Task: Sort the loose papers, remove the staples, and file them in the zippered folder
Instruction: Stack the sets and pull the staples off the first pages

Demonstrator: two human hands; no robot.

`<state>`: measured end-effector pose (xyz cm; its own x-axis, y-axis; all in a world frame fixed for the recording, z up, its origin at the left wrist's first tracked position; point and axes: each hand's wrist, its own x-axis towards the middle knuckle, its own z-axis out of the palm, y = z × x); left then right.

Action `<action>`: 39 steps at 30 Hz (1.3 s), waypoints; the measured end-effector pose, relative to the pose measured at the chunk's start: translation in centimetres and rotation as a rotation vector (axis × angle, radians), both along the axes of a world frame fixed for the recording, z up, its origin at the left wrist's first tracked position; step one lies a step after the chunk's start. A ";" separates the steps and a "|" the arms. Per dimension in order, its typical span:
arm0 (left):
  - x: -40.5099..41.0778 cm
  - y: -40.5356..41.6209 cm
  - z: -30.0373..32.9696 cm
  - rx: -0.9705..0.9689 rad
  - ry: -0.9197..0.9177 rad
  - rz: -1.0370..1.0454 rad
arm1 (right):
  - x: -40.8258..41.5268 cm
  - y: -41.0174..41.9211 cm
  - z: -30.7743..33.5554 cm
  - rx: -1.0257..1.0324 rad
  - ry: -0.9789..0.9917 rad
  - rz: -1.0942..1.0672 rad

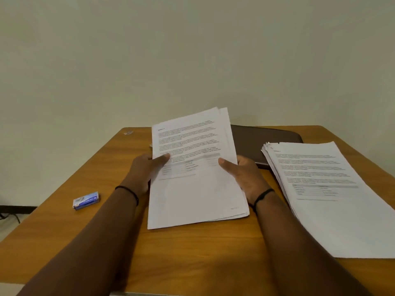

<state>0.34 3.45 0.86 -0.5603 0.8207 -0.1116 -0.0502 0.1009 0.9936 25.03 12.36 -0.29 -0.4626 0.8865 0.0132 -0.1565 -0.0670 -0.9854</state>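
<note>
Our left hand (145,167) and right hand (245,174) pinch the sheaf (196,167) at its 2 sides, thumbs on top, far edge tilted up, probably for sorting; the pile (324,189) lies right, the folder (265,139) shut behind. Print is too blurred to read; so is the blue box (86,200).

Held sheaf of papers (196,167): white, black print, one grey-banded table; the stack (329,189) at right matches. Folder (265,142): dark brown. Table (192,253): orange-brown wood grain; small box (86,200) blue and white; wristbands (261,196) black; wall (192,50) pale greenish-cream.
</note>
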 end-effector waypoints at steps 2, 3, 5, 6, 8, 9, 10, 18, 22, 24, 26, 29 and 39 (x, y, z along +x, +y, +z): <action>-0.2 -0.8 -0.4 0.070 -0.123 -0.044 | 0.1 -0.4 0.3 0.009 -0.021 0.004; -0.3 -1.1 -0.7 0.095 -0.151 -0.043 | 0.1 -0.5 0.3 0.012 -0.039 -0.006; -0.5 -1.5 -1.1 0.123 -0.154 -0.016 | -0.1 -0.8 0.5 0.018 -0.081 -0.036; -0.5 -1.7 -1.3 0.139 -0.156 -0.002 | -0.2 -1.0 0.6 0.023 -0.109 -0.057; -0.5 -1.8 -1.5 0.163 -0.171 0.034 | -0.1 -0.9 0.6 0.030 -0.147 -0.122; -0.5 -1.9 -1.5 0.174 -0.184 0.048 | 0.0 -1.0 0.6 0.031 -0.152 -0.154; -0.5 -1.9 -1.6 0.184 -0.197 0.059 | 0.0 -0.9 0.6 0.025 -0.154 -0.189; -0.3 -2.0 -1.9 0.259 -0.160 0.079 | 0.2 -0.3 2.9 0.383 -0.128 -0.736; -0.1 -1.9 -1.7 0.260 -0.139 0.069 | 0.8 0.2 5.7 0.570 -0.239 -0.622; 0.1 -2.1 -1.6 0.260 -0.118 0.058 | 0.9 -0.3 7.9 0.705 -0.338 -0.502; 0.3 -2.3 -1.5 0.264 -0.102 0.045 | 0.7 -1.0 10.8 0.894 -0.591 -0.412; 0.2 -2.4 -1.5 0.256 -0.109 0.033 | -0.9 -2.6 15.1 1.190 -1.144 -0.529; -0.2 -3.4 -1.1 0.304 -0.187 -0.004 | -9.3 -2.6 12.8 1.655 -0.908 -0.402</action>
<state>0.11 0.08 -0.19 -0.5497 0.8345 0.0375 -0.2347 -0.1974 0.9518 15.71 9.81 12.49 -0.6163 0.2875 0.7332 0.5951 0.7798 0.1944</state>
